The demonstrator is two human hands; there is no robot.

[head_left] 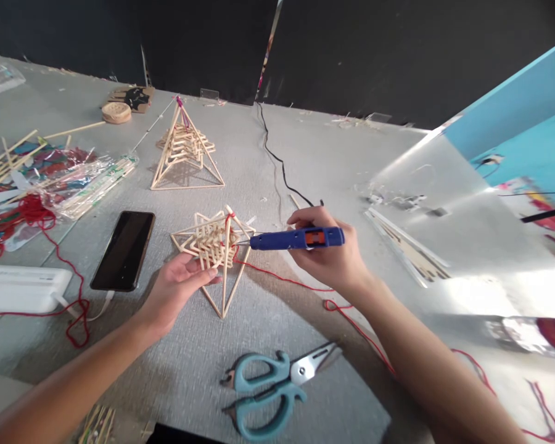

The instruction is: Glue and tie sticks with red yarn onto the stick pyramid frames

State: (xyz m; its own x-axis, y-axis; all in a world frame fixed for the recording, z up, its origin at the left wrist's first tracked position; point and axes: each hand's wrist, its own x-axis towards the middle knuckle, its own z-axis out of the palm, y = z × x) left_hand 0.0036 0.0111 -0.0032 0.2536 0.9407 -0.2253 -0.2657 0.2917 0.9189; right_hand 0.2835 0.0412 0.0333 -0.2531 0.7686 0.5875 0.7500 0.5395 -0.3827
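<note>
1. The left hand [176, 290] is cradling the stick pyramid [215, 246] mid-surface, its grip grasping the frame.
2. The right hand [326, 259] is clenching a blue glue pen [296, 238], tip against the pyramid.
3. The scissors [272, 385] are lying near the front edge.

Bright daylight, foil glare, warped edges.

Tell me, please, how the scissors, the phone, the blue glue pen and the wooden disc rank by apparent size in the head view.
1. Scissors, though nearness to the camera flatters them.
2. Phone.
3. Blue glue pen in the right hand: long as the phone, but far thinner.
4. Wooden disc, farthest away.
</note>
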